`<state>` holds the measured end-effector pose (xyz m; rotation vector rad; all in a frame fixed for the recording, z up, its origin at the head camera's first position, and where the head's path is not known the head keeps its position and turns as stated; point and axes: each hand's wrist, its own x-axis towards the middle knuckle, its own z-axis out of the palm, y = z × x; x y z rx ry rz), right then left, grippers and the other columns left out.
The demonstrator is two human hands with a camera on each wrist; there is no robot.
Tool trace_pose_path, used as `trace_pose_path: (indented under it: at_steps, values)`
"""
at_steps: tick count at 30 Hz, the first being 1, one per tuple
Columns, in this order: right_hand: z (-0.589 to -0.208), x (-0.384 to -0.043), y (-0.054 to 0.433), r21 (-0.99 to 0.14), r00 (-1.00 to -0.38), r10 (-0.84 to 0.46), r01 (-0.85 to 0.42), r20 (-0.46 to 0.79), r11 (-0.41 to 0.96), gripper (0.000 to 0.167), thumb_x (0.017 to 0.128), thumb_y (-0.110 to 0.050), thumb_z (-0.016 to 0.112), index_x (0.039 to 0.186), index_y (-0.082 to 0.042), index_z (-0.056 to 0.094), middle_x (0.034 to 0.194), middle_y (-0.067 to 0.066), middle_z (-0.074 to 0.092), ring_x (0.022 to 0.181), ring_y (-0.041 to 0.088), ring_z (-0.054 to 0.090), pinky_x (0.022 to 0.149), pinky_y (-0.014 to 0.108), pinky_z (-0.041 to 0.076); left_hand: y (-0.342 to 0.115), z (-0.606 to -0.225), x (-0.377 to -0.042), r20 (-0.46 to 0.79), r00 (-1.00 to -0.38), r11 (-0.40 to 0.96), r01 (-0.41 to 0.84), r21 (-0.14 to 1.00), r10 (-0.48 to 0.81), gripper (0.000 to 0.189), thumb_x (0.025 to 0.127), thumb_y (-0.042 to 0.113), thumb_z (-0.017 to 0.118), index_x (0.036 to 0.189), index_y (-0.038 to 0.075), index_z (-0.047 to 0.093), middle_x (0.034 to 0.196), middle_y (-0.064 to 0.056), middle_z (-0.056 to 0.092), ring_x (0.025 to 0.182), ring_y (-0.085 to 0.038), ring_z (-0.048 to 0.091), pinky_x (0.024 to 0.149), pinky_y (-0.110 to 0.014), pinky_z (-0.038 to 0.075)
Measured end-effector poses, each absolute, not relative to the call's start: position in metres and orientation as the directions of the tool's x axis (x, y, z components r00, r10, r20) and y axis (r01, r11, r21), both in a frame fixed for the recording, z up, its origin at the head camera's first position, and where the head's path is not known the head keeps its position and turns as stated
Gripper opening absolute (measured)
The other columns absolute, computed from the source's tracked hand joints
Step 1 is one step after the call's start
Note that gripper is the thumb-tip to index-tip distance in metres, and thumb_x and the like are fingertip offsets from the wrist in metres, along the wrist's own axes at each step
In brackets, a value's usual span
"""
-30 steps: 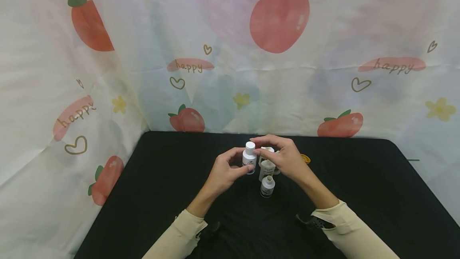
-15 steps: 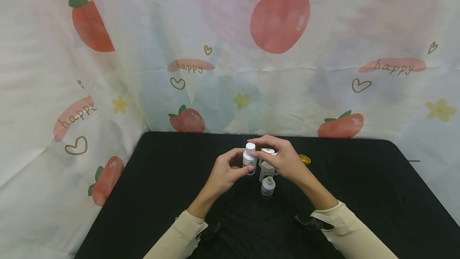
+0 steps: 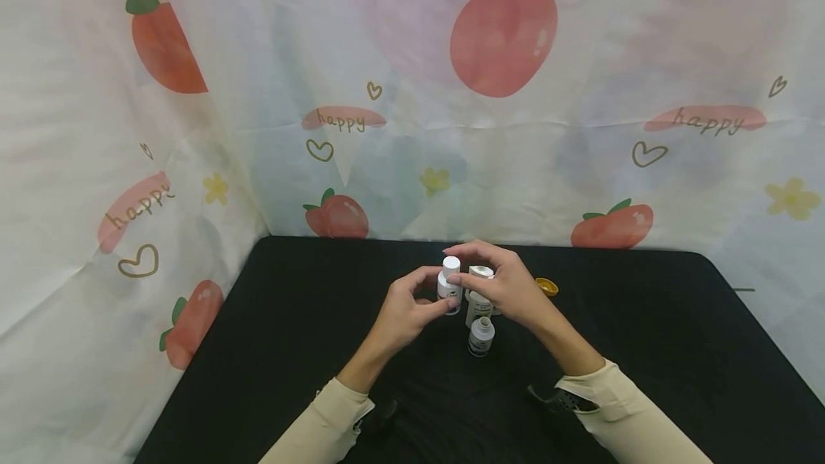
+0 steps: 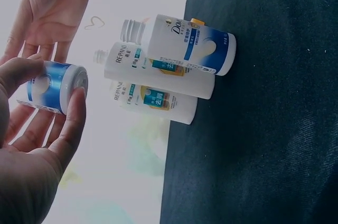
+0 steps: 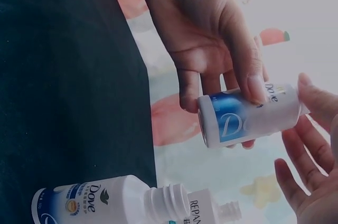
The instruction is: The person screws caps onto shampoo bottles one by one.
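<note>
The small white bottle (image 3: 447,288) lies between the hands, long axis near upright, its body clamped by the left hand (image 3: 406,308), its topmost cap (image 3: 451,264) pinched by the right hand (image 3: 508,279).

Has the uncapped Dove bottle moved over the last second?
No: in the head view, the uncapped Dove bottle keeps its place relative to the black table.
</note>
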<state>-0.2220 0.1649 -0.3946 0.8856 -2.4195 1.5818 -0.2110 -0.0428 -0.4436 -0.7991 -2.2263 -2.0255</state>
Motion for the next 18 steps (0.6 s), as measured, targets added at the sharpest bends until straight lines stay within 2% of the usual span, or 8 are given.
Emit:
trace_pose_path:
  at_steps: [3,8,13,15,18]
  values:
    - [-0.3952,-0.2219,0.1637,-0.796,-0.815,-0.413,-0.538,0.406,0.279,0.037,0.093,-0.011,0.075,0.129,-0.020,0.069,0.127,-0.001,0.068,0.117,0.014,0.062,0.098,0.050,0.053,-0.0422,-0.4441,-0.2109,0.350,-0.867,0.029,0.384,0.923,0.355,0.042,0.089,0.008,0.079,0.129,0.011,0.065,0.113,-0.011,0.069,0.102,-0.016,0.068,0.077,-0.030,0.062]
    - [-0.3959,-0.2215,0.1611,-0.793,-0.794,-0.435,-0.558,0.425,0.244,0.035,0.094,-0.010,0.073,0.127,-0.020,0.070,0.123,0.000,0.069,0.115,0.015,0.063,0.098,0.053,0.052,-0.0406,-0.4442,-0.2112,0.342,-0.868,0.034,0.378,0.925,0.360,0.041,0.089,0.009,0.079,0.128,0.010,0.065,0.118,-0.011,0.069,0.107,-0.020,0.068,0.079,-0.030,0.061]
    - [-0.3960,-0.2202,0.1603,-0.800,-0.793,-0.438,-0.555,0.425,0.229,0.032,0.093,-0.010,0.074,0.125,-0.018,0.071,0.122,-0.002,0.071,0.115,0.014,0.064,0.099,0.047,0.053,-0.0400,-0.4432,-0.2107,0.340,-0.871,0.040,0.378,0.925,0.355,0.041,0.088,0.008,0.080,0.126,0.008,0.066,0.118,-0.013,0.069,0.107,-0.022,0.067,0.079,-0.029,0.061]
    - [-0.3958,-0.2201,0.1601,-0.803,-0.792,-0.441,-0.553,0.423,0.223,0.033,0.093,-0.010,0.075,0.125,-0.017,0.071,0.123,-0.002,0.071,0.117,0.014,0.064,0.100,0.042,0.053,-0.0401,-0.4429,-0.2105,0.341,-0.872,0.039,0.377,0.925,0.350,0.041,0.088,0.008,0.080,0.126,0.008,0.066,0.118,-0.013,0.069,0.106,-0.021,0.067,0.078,-0.029,0.061]
    - [-0.3956,-0.2203,0.1608,-0.804,-0.786,-0.448,-0.556,0.427,0.210,0.036,0.093,-0.010,0.075,0.127,-0.017,0.071,0.125,-0.001,0.072,0.119,0.013,0.064,0.102,0.042,0.052,-0.0408,-0.4428,-0.2102,0.341,-0.873,0.033,0.375,0.926,0.348,0.041,0.087,0.007,0.080,0.126,0.009,0.066,0.116,-0.012,0.070,0.104,-0.020,0.068,0.077,-0.029,0.061]
